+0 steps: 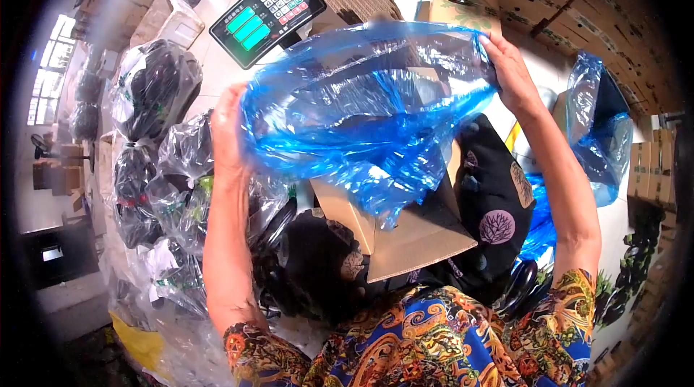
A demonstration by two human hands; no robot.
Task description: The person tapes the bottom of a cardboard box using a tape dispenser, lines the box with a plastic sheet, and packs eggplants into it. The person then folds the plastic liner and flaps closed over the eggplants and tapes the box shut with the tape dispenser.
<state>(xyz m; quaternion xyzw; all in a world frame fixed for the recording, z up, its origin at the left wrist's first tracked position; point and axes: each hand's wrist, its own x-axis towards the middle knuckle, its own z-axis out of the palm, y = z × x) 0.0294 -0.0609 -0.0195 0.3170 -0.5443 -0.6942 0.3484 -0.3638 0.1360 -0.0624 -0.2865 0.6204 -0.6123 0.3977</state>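
While the right hand pinches one end of the rim of the blue plastic bag, the left hand grips the opposite end (its fingertips are hidden). The mouth stretches lengthwise between them, folds hanging over the open cardboard box.

Nothing reads clearly: print on the scale panel and stacked cartons is too small.

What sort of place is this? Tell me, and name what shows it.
Probably a packing room or small warehouse: there are stacked cardboard boxes, clear plastic bags full of dark goods, and what looks like a digital scale with a lit green display.
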